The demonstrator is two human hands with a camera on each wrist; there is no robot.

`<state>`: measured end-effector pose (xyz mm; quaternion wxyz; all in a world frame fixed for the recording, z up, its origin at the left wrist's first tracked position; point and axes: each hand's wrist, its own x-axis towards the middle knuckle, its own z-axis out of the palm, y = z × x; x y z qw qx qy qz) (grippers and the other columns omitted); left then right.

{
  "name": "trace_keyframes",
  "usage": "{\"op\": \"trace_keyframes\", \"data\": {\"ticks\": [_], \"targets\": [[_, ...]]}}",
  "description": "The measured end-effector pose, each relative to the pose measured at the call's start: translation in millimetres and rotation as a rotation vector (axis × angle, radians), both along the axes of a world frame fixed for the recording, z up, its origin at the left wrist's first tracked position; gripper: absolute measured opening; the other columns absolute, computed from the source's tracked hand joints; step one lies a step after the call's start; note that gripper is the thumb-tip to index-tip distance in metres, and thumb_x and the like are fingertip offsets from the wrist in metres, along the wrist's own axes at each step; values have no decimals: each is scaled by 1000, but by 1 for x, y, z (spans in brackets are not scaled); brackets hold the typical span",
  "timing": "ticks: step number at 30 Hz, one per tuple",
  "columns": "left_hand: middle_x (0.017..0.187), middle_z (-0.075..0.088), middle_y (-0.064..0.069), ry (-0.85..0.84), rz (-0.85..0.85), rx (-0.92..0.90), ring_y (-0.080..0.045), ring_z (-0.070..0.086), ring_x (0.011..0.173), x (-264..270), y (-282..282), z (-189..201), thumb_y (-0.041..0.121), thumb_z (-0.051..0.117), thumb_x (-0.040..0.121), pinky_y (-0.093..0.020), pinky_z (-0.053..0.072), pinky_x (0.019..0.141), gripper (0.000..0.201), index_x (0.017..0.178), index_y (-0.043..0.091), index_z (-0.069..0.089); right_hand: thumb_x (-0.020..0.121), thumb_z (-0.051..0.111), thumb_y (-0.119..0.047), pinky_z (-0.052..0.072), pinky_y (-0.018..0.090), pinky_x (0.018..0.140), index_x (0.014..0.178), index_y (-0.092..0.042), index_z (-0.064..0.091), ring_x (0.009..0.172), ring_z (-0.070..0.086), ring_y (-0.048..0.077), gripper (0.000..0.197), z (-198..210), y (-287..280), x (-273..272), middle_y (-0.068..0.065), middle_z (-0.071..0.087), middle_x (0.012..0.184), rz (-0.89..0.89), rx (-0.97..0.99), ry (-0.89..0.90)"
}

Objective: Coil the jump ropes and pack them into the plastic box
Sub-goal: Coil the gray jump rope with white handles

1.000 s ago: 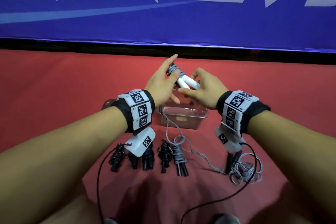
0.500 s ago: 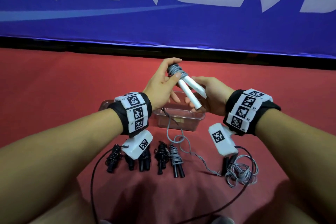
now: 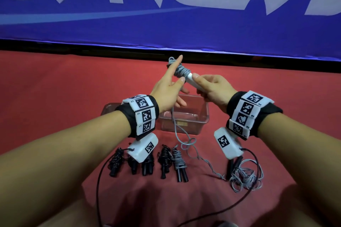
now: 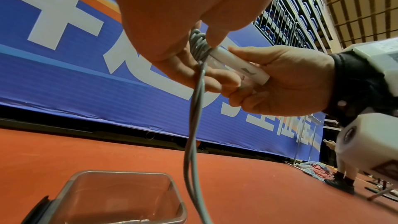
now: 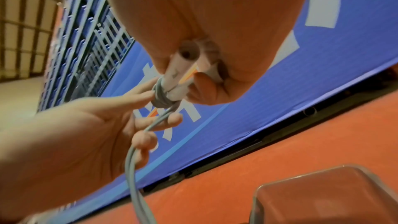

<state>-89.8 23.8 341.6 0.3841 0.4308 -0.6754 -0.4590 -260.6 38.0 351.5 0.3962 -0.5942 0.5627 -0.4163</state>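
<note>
A grey jump rope [image 3: 180, 71] is partly wound round its two white handles [image 3: 190, 79], held in the air above the clear plastic box [image 3: 195, 127]. My right hand [image 3: 212, 88] grips the handles [image 4: 241, 64] by their free ends. My left hand [image 3: 166, 86] is at the coil [image 4: 198, 43], index finger stretched up and thumb against the windings. In the right wrist view the rope [image 5: 161, 98] runs down between the left hand's [image 5: 75, 134] lower fingers, which curl round it. The slack hangs in front of the box to a loose tangle [image 3: 245, 175] on the floor.
Several coiled ropes with black handles [image 3: 147, 162] lie in a row on the red floor near me, one of them wound in grey [image 3: 179, 162]. A blue banner [image 3: 166, 24] stands behind the box. A black cable [image 3: 99, 180] runs from the wrist cameras across the floor.
My right hand has tipped the handles so the wound end points up and left. My left hand has carried the rope round them, and its index finger is now stretched out.
</note>
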Motion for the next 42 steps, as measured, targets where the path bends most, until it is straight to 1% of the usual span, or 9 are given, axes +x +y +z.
{"op": "trace_keyframes", "data": {"ticks": [4,9,14,20,24,28,35,39,42], "targets": [[109,70,-9,14,19,7,-29,74,60,-1,-3,2,27,45,108,-29,55,52,48,148,51,35,97,59,-50,28,28,56,57,-26,65,58,31,18,46,-1,4,1,0,36,59,51,-41,136],[103,71,-6,-4,59,-96,-24,66,48,0,-7,2,23,47,106,-25,47,46,21,122,35,54,92,68,-44,37,28,54,101,-14,69,56,46,15,31,-5,1,0,1,56,65,45,-62,204],[89,69,-21,7,14,-145,-25,62,47,4,-7,-3,20,47,106,-26,45,47,20,116,36,54,83,79,-40,56,42,70,100,-19,63,75,70,39,32,-5,3,0,18,75,87,39,23,43],[101,70,-9,81,-32,-110,-24,69,53,10,-8,2,16,44,108,-27,52,49,24,124,32,50,96,64,-25,57,34,67,114,-17,54,82,71,36,22,2,13,-3,25,70,95,193,310,-298],[111,66,0,106,-50,-33,-32,73,60,14,-4,6,19,42,109,-34,60,57,37,140,40,44,97,62,-24,44,21,49,115,-15,55,51,55,15,22,3,12,-1,8,64,72,229,293,-238],[122,58,10,99,-16,2,-31,72,58,14,-4,9,19,42,109,-27,56,48,49,154,39,34,98,59,-15,36,19,48,107,-9,56,49,44,10,11,3,6,0,7,53,67,190,149,-211],[89,72,-10,79,35,-48,-10,64,49,3,-5,6,16,45,107,-23,44,38,45,148,35,41,99,60,-26,38,23,59,115,-15,53,60,50,5,21,-2,2,-3,-9,56,74,99,-253,389],[95,71,-7,118,69,-67,-19,76,85,1,-8,7,20,47,106,-25,41,36,39,141,39,46,99,56,-34,33,34,57,124,-16,46,62,49,25,33,-3,1,-5,-4,56,77,42,-450,721],[105,68,-5,106,69,-51,-16,76,87,0,-7,11,25,46,107,-24,40,35,37,140,42,44,99,54,-34,35,35,55,125,-19,42,61,46,25,32,-3,0,-1,-7,52,77,39,-498,823]]}}
